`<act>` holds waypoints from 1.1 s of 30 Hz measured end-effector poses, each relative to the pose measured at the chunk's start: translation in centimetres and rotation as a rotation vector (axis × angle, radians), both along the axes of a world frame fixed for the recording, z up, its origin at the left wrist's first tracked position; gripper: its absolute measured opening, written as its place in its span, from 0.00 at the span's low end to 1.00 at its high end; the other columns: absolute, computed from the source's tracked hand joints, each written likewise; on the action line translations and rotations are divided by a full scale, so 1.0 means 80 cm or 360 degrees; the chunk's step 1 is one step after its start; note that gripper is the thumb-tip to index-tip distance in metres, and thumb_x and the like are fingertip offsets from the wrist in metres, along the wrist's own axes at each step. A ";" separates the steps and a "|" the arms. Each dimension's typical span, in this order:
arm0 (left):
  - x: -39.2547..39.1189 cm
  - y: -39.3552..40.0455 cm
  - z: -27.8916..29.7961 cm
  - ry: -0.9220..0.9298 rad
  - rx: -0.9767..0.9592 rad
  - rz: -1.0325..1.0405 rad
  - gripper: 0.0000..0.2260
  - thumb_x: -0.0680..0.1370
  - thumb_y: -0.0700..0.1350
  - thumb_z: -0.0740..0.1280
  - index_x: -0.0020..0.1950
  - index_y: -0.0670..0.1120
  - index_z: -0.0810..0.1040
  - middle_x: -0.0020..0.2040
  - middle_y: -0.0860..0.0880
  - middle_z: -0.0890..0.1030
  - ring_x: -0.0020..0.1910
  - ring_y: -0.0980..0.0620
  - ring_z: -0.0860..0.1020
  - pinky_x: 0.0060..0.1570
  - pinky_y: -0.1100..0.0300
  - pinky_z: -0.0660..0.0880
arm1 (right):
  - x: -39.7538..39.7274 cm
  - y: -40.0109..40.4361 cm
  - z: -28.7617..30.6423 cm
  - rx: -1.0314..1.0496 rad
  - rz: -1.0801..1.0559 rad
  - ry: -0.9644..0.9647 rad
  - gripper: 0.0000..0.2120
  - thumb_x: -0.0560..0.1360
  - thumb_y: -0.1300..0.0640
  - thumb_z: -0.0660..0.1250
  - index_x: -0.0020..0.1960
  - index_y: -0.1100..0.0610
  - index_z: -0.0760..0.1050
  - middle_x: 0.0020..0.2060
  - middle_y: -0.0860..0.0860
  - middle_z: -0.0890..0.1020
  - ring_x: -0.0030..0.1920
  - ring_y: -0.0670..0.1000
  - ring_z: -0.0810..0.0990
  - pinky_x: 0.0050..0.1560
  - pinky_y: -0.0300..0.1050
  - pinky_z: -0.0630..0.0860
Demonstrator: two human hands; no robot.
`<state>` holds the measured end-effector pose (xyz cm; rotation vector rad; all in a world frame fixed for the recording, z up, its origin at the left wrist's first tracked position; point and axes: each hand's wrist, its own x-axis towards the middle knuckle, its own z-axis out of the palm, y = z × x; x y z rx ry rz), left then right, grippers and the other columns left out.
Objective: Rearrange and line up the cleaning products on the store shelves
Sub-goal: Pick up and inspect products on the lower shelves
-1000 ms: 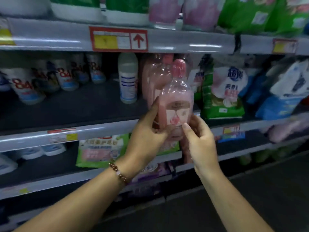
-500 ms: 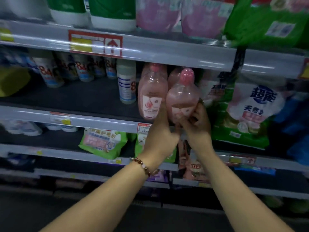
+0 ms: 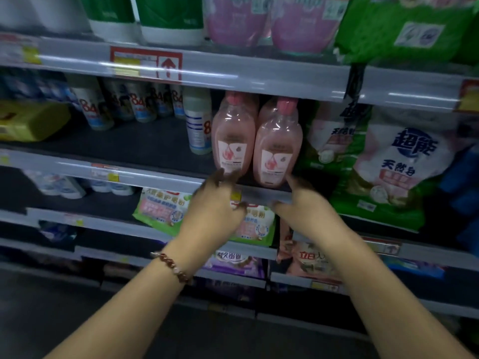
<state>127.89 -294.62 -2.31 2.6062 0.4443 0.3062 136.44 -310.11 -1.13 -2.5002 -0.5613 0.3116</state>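
Two pink bottles with pink caps stand side by side at the front of the middle shelf [image 3: 155, 174]: the left pink bottle [image 3: 233, 137] and the right pink bottle [image 3: 277, 146]. My left hand [image 3: 215, 203] hovers just below the left bottle, fingers spread and loosely bent, holding nothing. My right hand [image 3: 303, 203] is below and right of the right bottle, fingers loose, also holding nothing. More pink bottles stand behind these two, partly hidden.
A white bottle [image 3: 198, 123] stands left of the pink ones, with a row of white "84" bottles [image 3: 116, 104] further left. Green-and-pink detergent bags [image 3: 388, 167] lean at the right. A yellow pack [image 3: 28, 120] lies far left. Pouches fill the lower shelves.
Both hands set the pink bottle down on the shelf beside the other one, let go, and drew back below the shelf edge. The camera moved closer.
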 end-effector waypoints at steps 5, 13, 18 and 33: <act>-0.050 0.042 0.006 0.0133 0.0415 0.0163 0.29 0.76 0.56 0.70 0.75 0.49 0.69 0.74 0.37 0.68 0.70 0.35 0.69 0.69 0.41 0.66 | -0.037 0.017 0.046 -0.0338 0.0510 -0.0260 0.32 0.78 0.46 0.66 0.78 0.48 0.60 0.75 0.49 0.67 0.74 0.54 0.66 0.72 0.50 0.66; -0.160 0.147 0.032 0.0253 0.0472 0.0436 0.35 0.78 0.64 0.62 0.81 0.53 0.55 0.80 0.42 0.58 0.78 0.42 0.60 0.74 0.46 0.61 | -0.112 0.157 0.060 -0.0372 0.0937 -0.0617 0.35 0.79 0.45 0.64 0.81 0.50 0.53 0.78 0.51 0.60 0.78 0.55 0.57 0.77 0.49 0.53; -0.264 0.241 0.039 0.0226 0.0342 0.0696 0.34 0.79 0.64 0.62 0.81 0.55 0.54 0.81 0.44 0.56 0.78 0.45 0.59 0.74 0.50 0.60 | -0.185 0.279 0.059 -0.0293 0.1187 -0.0560 0.34 0.80 0.44 0.64 0.80 0.49 0.53 0.78 0.47 0.60 0.78 0.53 0.55 0.77 0.48 0.51; -0.517 0.569 0.031 0.0384 0.0440 0.1144 0.30 0.80 0.66 0.53 0.80 0.56 0.60 0.80 0.47 0.60 0.78 0.43 0.59 0.76 0.43 0.58 | -0.395 0.660 0.050 -0.0058 0.1536 -0.0343 0.35 0.79 0.43 0.65 0.81 0.44 0.51 0.80 0.44 0.54 0.80 0.48 0.49 0.80 0.50 0.49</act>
